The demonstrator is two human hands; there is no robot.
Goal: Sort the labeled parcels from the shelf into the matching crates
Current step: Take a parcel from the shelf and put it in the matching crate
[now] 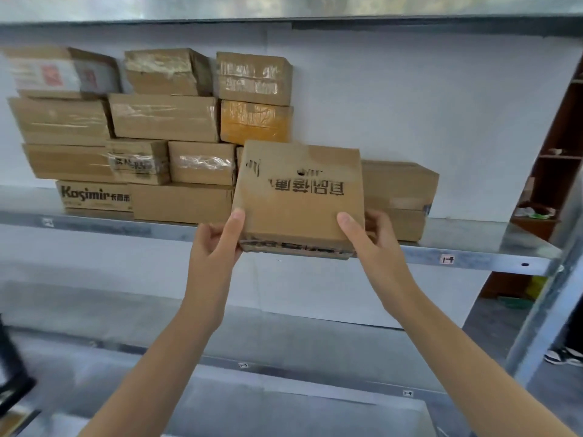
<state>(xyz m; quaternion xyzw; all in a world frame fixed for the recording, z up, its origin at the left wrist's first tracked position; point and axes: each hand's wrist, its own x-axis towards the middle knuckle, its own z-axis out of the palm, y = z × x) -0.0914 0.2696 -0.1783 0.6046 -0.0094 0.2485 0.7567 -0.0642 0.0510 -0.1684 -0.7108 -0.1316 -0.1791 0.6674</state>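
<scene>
brown cabinet: far right | sneaker: on floor, right edge | white wall: background

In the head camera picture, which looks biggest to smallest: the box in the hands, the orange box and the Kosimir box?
1. Held box, though it is nearest the camera.
2. Orange box.
3. Kosimir box, only slightly smaller.

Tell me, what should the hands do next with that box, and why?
Probably pull the box clear of the shelf edge and turn it to look for a label. The left hand and right hand grip its lower corners, it overhangs the shelf, and the face shown carries only upside-down print.
</scene>
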